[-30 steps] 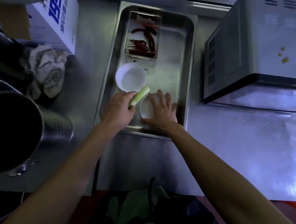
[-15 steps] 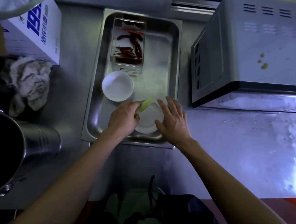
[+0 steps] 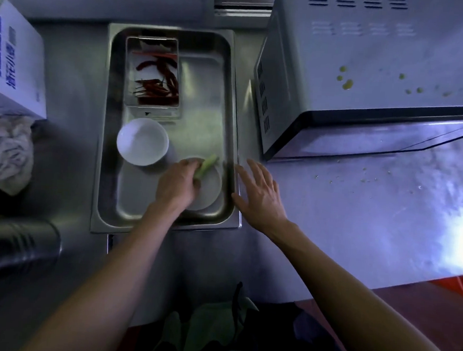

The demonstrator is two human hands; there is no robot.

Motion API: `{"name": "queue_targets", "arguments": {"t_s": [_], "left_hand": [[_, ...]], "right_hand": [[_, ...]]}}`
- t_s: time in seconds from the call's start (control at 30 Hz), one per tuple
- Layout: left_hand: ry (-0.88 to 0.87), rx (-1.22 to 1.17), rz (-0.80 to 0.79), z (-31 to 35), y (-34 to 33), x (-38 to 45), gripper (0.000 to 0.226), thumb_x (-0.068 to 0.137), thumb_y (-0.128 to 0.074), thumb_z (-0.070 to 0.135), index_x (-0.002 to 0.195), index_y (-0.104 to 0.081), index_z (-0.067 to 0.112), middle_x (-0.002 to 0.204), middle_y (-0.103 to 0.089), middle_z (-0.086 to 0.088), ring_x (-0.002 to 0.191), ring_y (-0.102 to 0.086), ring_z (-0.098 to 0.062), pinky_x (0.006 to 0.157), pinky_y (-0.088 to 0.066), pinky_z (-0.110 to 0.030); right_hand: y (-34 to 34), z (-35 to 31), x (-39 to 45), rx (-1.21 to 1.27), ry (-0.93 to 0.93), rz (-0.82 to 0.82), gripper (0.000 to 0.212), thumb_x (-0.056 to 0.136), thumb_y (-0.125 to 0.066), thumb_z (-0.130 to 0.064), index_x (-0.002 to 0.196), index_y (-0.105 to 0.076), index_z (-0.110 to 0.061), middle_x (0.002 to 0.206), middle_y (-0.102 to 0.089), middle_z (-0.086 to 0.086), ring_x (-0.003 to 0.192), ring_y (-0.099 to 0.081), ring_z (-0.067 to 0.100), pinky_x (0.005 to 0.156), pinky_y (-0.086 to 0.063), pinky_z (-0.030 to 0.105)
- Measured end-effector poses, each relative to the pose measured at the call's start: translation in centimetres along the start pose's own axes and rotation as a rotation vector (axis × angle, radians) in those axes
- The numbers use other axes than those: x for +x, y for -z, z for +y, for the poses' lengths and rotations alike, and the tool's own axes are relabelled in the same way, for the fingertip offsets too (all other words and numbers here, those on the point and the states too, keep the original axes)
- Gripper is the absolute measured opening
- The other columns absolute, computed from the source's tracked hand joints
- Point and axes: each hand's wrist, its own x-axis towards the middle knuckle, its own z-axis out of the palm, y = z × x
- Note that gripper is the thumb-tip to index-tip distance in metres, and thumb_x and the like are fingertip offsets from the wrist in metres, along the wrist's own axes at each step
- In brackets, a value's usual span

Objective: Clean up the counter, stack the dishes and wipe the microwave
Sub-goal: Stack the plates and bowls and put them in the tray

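A steel tray lies on the counter. Inside it a white bowl stands left of centre, and a small white plate lies at the near right corner. My left hand grips a pale green vegetable piece over that plate. Fingers spread, my right hand hovers just right of the tray's rim and holds nothing. The microwave stands at the right with yellow spots on its top.
A clear box of red chillies sits at the tray's far end. A white carton, a crumpled rag and a steel pot are at the left. Crumbs dot the counter before the microwave.
My right hand has left the small plate and moved right, out past the tray's rim. My left hand brought the green piece from beside the bowl over the plate.
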Motion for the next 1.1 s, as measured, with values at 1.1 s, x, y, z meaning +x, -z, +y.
{"name": "queue_targets", "arguments": {"t_s": [1.1], "left_hand": [[-0.141,0.264,0.007,20.0,-7.3,-12.6,0.043,0.094,-0.057,0.031,0.136,-0.055,0.02,0.133,-0.06,0.0,0.118,-0.056,-0.026,0.09,-0.05,-0.041]], "right_hand": [[7.4,14.7,-12.1,-0.015,0.104,-0.089,0.048,0.099,-0.051,-0.039,0.145,-0.048,-0.025,0.15,-0.048,0.003,0.134,-0.047,0.027,0.108,-0.037,0.042]]}}
